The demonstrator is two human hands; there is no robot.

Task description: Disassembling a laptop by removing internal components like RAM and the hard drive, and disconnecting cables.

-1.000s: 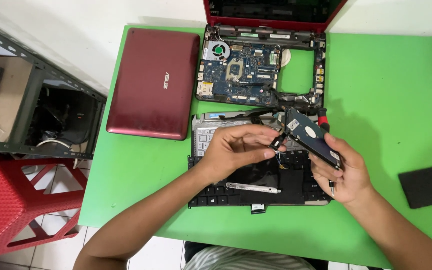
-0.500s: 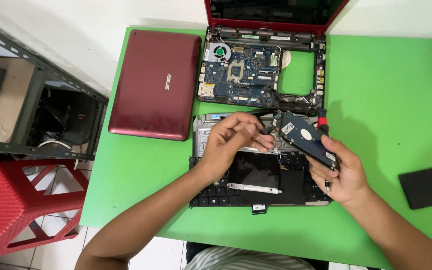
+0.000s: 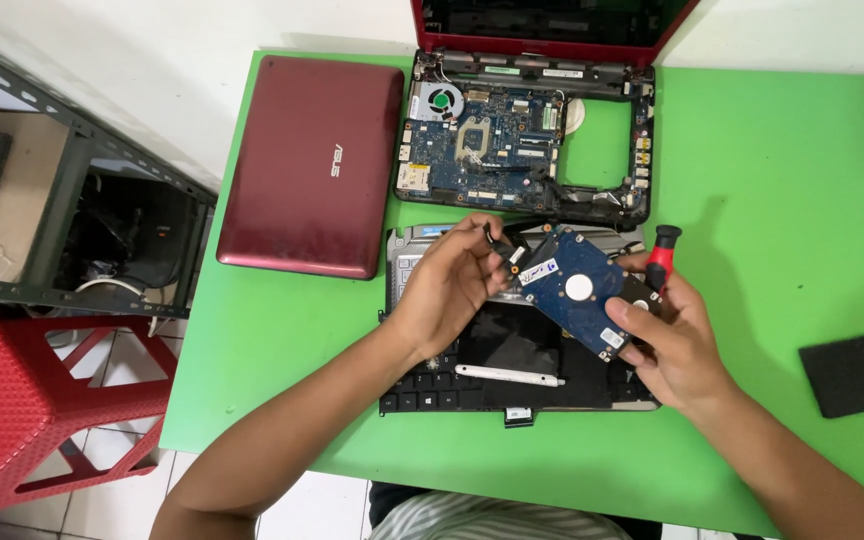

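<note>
My right hand (image 3: 677,340) holds a small hard drive (image 3: 580,290), blue circuit side up, together with a red-handled screwdriver (image 3: 663,250). My left hand (image 3: 449,285) pinches a small black connector piece (image 3: 505,250) at the drive's left end. Both hands hover over an upturned black laptop keyboard panel (image 3: 512,375). Behind it lies the opened laptop base (image 3: 522,140) with its blue motherboard and fan exposed.
A closed dark red laptop (image 3: 317,165) lies at the left on the green table (image 3: 782,180). A black foam pad (image 3: 857,370) sits at the right edge. A metal shelf (image 3: 62,200) and a red plastic stool (image 3: 32,410) stand left of the table.
The drive has been tilted and raised, its blue board now facing up. My left hand has shifted to the connector at the drive's end.
</note>
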